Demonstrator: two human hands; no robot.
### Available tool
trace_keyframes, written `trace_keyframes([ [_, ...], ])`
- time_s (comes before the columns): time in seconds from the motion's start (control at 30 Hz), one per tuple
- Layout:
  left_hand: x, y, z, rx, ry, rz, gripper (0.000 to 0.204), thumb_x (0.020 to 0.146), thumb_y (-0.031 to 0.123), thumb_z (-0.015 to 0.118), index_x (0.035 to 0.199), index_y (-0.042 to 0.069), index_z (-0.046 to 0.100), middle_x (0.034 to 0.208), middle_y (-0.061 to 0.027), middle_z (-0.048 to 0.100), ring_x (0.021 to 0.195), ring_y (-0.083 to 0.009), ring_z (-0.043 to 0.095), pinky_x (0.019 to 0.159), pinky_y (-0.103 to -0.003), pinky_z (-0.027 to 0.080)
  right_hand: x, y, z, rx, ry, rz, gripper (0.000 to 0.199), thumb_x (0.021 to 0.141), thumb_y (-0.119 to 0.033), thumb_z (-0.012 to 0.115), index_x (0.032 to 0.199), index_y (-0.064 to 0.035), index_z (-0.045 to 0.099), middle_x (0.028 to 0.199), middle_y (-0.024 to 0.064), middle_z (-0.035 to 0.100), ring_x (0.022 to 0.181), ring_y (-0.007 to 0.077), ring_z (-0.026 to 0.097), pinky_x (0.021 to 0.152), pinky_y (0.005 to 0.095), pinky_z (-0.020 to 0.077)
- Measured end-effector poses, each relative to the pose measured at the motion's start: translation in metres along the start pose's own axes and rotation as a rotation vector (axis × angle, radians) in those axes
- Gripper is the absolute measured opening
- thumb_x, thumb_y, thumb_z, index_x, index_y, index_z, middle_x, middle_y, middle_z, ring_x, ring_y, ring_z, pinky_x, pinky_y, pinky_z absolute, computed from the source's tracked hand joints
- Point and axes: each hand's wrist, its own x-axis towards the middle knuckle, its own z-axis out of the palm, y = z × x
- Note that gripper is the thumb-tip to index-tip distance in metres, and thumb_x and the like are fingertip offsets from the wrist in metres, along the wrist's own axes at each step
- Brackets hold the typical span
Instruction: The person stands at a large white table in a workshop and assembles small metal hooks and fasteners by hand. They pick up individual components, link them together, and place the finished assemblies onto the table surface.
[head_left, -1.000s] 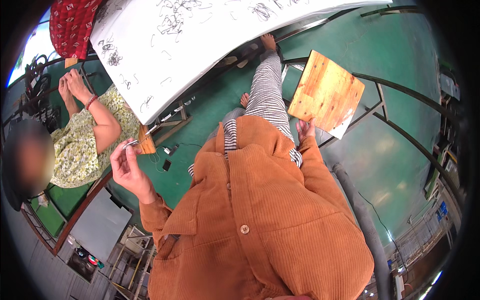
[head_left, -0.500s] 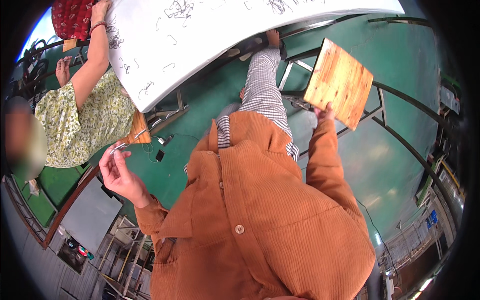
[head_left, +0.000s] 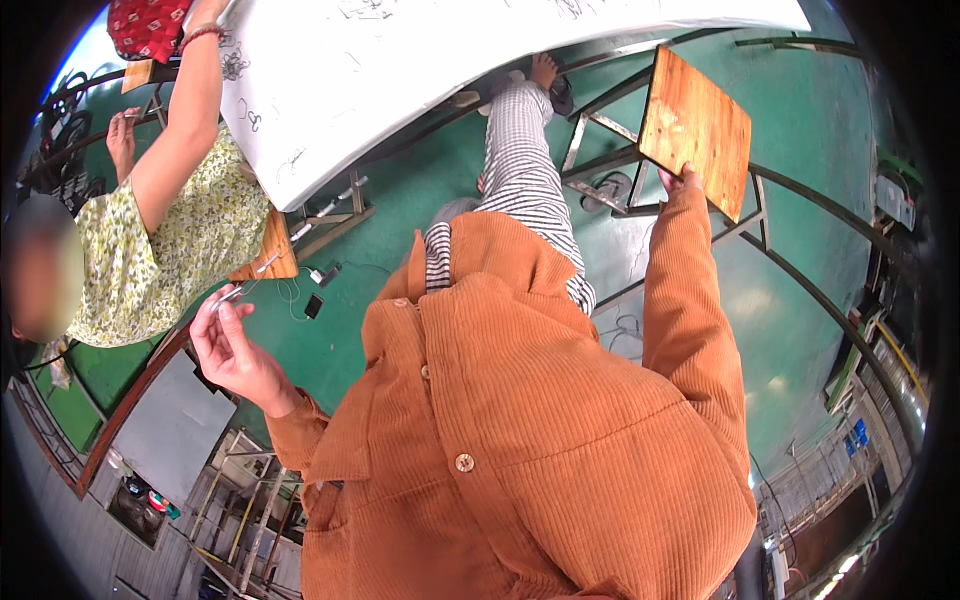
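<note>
My left hand is raised at the left, fingers pinched round a thin, shiny metal tool whose exact kind is too small to tell. My right hand reaches forward to a stool with a square wooden seat and metal legs. Its fingers are on the seat's near edge, with some of them hidden under the board. The stool stands on the green floor, beside the long white table.
Across the front runs the white table, strewn with dark curved strands. A co-worker in a patterned top sits at the left, an arm over the table. A dark phone-like device and cables lie on the floor. Dark metal rails curve at the right.
My right hand and the stool's seat have shifted forward and a little to the right. More of the stool's legs shows. My left hand stays nearly in place, still pinching the tool.
</note>
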Motion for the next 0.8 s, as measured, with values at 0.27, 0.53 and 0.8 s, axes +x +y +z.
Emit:
trace_keyframes([
  [0.27, 0.008, -0.004, 0.011, -0.039, -0.054, -0.014, 0.015, 0.093, 0.004, 0.054, 0.105, -0.003, 0.058, 0.103, -0.0141, 0.064, 0.088, -0.0162, 0.061, 0.068, -0.027, 0.053, -0.02, -0.001, -0.002, -0.12, 0.038, 0.008, 0.024, 0.095, -0.024, 0.052, 0.099, -0.0004, 0.053, 0.088, 0.0185, 0.065, 0.065, 0.0308, 0.067, 0.054, 0.0385, 0.062],
  [0.53, 0.01, 0.006, -0.001, -0.032, -0.068, 0.002, 0.016, 0.093, 0.004, 0.054, 0.106, -0.003, 0.058, 0.103, -0.0145, 0.063, 0.089, -0.0166, 0.062, 0.07, -0.027, 0.053, -0.023, 0.006, -0.008, -0.135, 0.068, 0.074, 0.034, 0.096, -0.031, 0.049, 0.11, -0.0006, 0.051, 0.094, 0.0189, 0.065, 0.069, 0.0354, 0.067, 0.054, 0.0428, 0.0611],
  [0.8, 0.007, 0.015, -0.004, 0.004, -0.05, 0.012, 0.014, 0.092, 0.003, 0.055, 0.104, -0.003, 0.058, 0.101, -0.0164, 0.064, 0.081, -0.0156, 0.061, 0.066, -0.026, 0.053, -0.039, 0.013, -0.024, -0.106, 0.067, 0.055, 0.021, 0.096, -0.026, 0.05, 0.097, -0.0055, 0.053, 0.097, 0.0145, 0.066, 0.079, 0.0319, 0.068, 0.059, 0.04, 0.0614],
])
